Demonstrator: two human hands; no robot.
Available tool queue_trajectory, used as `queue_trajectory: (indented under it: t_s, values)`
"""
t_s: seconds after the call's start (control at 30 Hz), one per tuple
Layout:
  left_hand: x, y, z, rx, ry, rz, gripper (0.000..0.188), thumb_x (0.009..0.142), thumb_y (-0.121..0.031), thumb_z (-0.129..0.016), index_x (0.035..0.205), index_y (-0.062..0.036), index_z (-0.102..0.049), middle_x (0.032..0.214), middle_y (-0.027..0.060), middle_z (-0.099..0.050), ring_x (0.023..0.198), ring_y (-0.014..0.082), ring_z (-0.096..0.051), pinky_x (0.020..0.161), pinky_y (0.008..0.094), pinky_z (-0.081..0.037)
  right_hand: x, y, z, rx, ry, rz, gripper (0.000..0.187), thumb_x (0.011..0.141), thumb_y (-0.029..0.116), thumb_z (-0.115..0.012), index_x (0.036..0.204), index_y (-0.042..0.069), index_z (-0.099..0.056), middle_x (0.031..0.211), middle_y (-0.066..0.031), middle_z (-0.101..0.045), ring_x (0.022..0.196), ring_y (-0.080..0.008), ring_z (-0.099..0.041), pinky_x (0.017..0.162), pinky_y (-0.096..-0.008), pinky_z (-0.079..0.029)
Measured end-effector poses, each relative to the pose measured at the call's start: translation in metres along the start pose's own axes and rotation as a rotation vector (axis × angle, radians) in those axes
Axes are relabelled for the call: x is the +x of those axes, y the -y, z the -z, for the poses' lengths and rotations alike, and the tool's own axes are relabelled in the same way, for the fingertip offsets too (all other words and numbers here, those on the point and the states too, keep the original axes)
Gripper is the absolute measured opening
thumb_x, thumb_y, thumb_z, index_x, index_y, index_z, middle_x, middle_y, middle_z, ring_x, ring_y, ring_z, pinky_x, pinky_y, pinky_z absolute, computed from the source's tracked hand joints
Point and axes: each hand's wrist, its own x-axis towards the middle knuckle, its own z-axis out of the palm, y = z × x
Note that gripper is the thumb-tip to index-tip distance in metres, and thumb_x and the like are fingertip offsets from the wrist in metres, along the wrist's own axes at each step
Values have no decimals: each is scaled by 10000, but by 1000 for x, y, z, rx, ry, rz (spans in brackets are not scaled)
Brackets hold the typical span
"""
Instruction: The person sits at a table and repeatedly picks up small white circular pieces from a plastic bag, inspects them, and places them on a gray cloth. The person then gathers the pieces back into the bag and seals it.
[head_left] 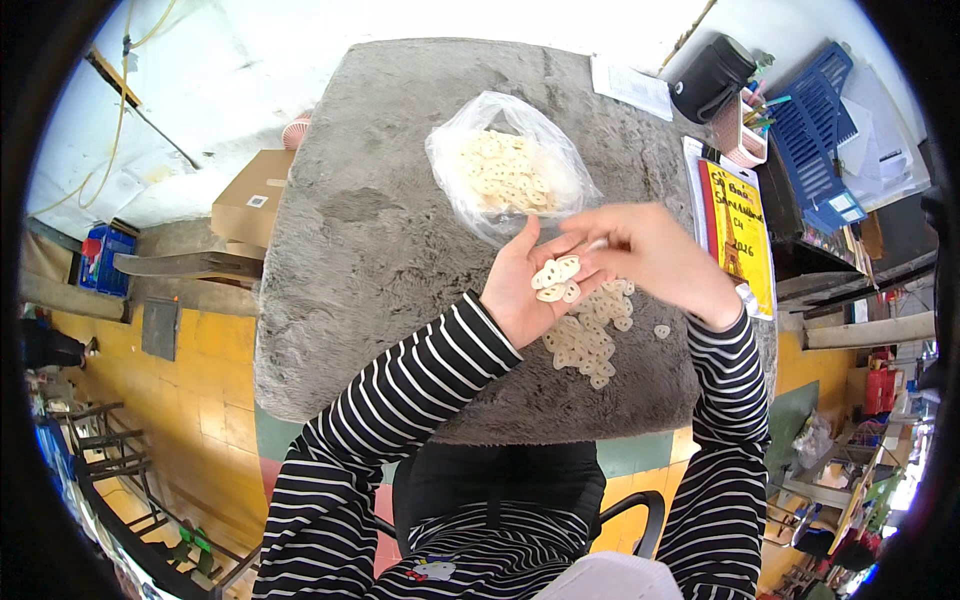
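Note:
My left hand (520,290) is turned palm up over the table, its fingers loosely extended. Several small, flat, cream oval pieces with holes (556,279) rest in it. Just above its fingertips, my right hand (660,255) curls with thumb and fingers drawn together, slightly blurred. A pale bit (598,243) shows at the right fingers, seemingly another such piece, mostly hidden. Below both hands, a loose pile of similar pieces (582,345) lies on the grey plush cover, with one stray piece (662,331) to its right. Beyond the hands stands an opened clear plastic bag (470,205) full of these pieces.
Grey plush cloth (360,250) covers the table. Along the right edge lie a yellow printed packet (740,225), a pink basket (738,135), a black container (712,78) and a blue rack (812,120). White papers (632,85) lie at the back. Left stands a cardboard box (250,200).

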Motion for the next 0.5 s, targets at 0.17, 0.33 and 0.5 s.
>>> queue_trajectory:
  t_s: [0.17,0.33,0.5]
  values:
    - [7,-5,20,-129,229,108,737,1043,-563,-280,1365,81,-433,1224,173,-585,1119,269,-598,1023,407,-479,-12,-10,-17,-382,-58,94,260,807,16,-670,1066,16,-688,907,-156,-674,804,-299,-668,718,-352,-529]
    - [11,-6,19,-203,424,116,729,1058,-519,-267,1406,112,-376,1272,214,-562,1177,292,-573,1075,425,-447,-12,-2,-7,-248,-104,18,169,805,42,-671,962,-7,-710,847,-177,-677,776,-314,-674,711,-366,-525]
    - [3,-3,0,-124,227,49,700,1075,-460,-251,1404,149,-355,1361,268,-506,1262,342,-527,1163,459,-370,-10,0,5,-308,-106,-8,135,807,33,-685,922,-15,-738,791,-170,-681,706,-272,-678,667,-331,-524]
